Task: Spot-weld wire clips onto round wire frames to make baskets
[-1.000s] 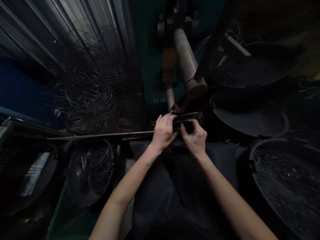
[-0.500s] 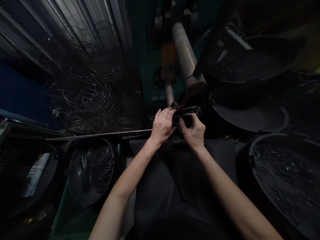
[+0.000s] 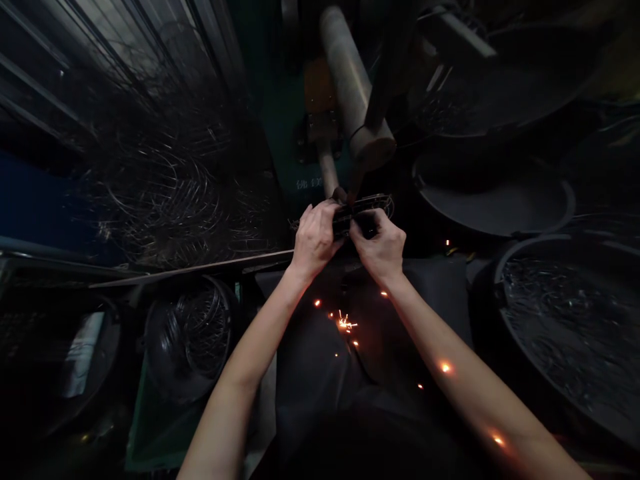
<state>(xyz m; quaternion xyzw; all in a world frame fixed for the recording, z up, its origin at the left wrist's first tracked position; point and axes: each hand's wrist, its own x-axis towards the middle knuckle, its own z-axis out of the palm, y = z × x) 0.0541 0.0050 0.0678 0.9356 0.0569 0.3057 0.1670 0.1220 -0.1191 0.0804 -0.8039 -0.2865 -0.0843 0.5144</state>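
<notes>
Nearest, sparks (image 3: 344, 324) scatter over the dark lap, flanked by a left tub (image 3: 187, 337) of wire rings and a right tub (image 3: 565, 320) of wire bits, while beyond them left hand (image 3: 314, 239) and right hand (image 3: 381, 248) grip closed on a wire frame (image 3: 367, 204) under the machine's cylinder (image 3: 350, 87).

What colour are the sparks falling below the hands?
Bright orange; the sparks show best in the head view, against the dark apron.

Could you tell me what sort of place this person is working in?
Probably a small metal workshop, at a welding station: sparks fall below the wire frame that both hands hold under a machine's arm, with a heap of wire parts and dark basins around.
</notes>
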